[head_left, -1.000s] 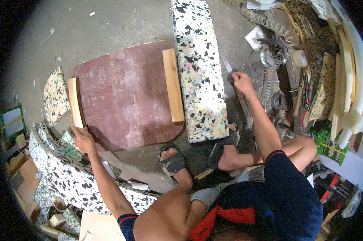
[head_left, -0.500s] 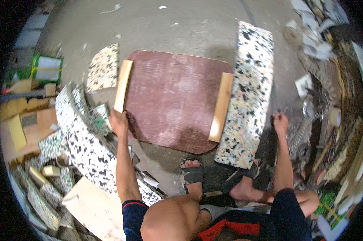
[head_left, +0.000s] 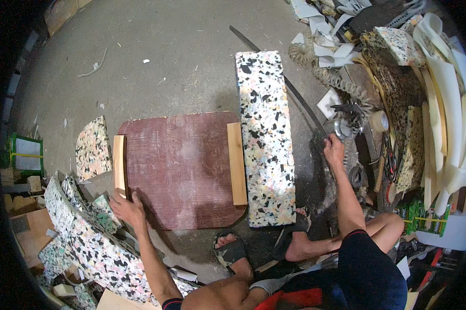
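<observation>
My left hand (head_left: 129, 211) lies at the near end of a pale wooden strip (head_left: 120, 164), its thumb and fingers apart around that end. This strip runs along the left edge of a reddish-brown board (head_left: 178, 165) with rounded corners, flat on the floor. A second wooden strip (head_left: 237, 165) lies along the board's right edge. Beside it rests a long speckled foam slab (head_left: 266, 139). To the slab's right, my right hand (head_left: 334, 151) has its fingers closed at the near end of a long, dark, blade-like strip (head_left: 302, 101), which passes behind the slab.
A metal-cupped tool (head_left: 344, 124), coiled hose (head_left: 328, 75) and tape roll (head_left: 379, 122) lie to the right, near stacked foam offcuts (head_left: 408, 144). A rounded foam piece (head_left: 94, 147) sits left of the board. Larger foam scraps (head_left: 96, 253) pile up at lower left. My sandalled foot (head_left: 230, 248) is near the board.
The view has shifted, so the board and slab appear further left and lower. My left hand's fingers have spread at the strip's end. More of the dark strip shows beside the slab.
</observation>
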Demonstrator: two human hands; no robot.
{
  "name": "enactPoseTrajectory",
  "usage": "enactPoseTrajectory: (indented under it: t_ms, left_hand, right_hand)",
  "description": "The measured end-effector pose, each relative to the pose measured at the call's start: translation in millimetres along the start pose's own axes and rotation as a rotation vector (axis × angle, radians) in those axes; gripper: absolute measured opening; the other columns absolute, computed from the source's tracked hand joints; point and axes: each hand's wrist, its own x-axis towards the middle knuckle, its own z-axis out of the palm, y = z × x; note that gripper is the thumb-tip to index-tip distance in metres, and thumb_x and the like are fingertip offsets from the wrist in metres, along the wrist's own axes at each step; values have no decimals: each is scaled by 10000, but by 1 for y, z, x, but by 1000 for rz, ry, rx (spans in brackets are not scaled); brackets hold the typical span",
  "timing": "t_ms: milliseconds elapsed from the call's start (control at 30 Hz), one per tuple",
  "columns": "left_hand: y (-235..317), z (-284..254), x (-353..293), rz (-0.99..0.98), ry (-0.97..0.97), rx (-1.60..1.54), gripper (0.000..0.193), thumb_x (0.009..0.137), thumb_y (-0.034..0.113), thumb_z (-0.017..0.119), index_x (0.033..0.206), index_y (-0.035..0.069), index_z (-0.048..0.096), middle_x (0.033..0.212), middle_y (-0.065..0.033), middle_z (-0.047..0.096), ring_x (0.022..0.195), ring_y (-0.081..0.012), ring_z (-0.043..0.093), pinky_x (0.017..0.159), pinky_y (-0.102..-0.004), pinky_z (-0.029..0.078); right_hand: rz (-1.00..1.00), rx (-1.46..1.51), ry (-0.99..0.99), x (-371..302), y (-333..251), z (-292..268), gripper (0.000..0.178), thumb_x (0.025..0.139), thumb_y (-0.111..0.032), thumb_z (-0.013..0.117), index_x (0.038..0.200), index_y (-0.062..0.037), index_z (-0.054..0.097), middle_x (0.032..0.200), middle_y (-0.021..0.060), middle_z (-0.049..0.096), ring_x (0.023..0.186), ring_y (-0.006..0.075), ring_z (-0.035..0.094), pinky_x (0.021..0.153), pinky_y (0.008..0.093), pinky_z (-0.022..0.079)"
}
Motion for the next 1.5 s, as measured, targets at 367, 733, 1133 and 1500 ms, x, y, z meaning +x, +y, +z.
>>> enactPoseTrajectory:
  t_ms: [367, 733, 1133, 1500]
  left_hand:
    - [-6, 37, 96, -2, -239, -353, 786, 807, 425, 819, 1363, -44, 519, 1347, -348, 543, 1263, -476, 523, 1073, -493, 411]
    - [-30, -25, 66, 35, -76, -415, 522, 808, 339, 798, 1136, -41, 657, 1057, -302, 684, 999, -470, 650, 893, -489, 498]
    - [-60, -65, 31, 11, 155, -505, 497, 874, 360, 804, 1132, -30, 635, 1000, -196, 712, 864, -316, 657, 838, -399, 521]
    - [-68, -66, 29, -15, 133, -585, 594, 872, 366, 821, 1246, -53, 629, 1121, -178, 710, 951, -261, 663, 906, -358, 519]
  right_hand:
    - [-20, -261, 136, 45, -15, -69, 241, 905, -204, 618, 1122, -122, 686, 1035, 205, 723, 986, 443, 673, 813, 522, 523]
    - [-281, -248, 305, 93, -57, -141, 269, 935, -231, 627, 1111, -41, 699, 936, 241, 709, 891, 418, 688, 762, 492, 522]
    - [-407, 1404, -374, 130, -268, -211, 125, 989, -120, 600, 1055, -28, 546, 872, 84, 585, 672, 182, 561, 586, 339, 502]
    - [-514, 1581, -473, 186, -382, -169, 125, 1042, -168, 546, 953, -81, 536, 728, 20, 536, 569, 128, 513, 500, 294, 457]
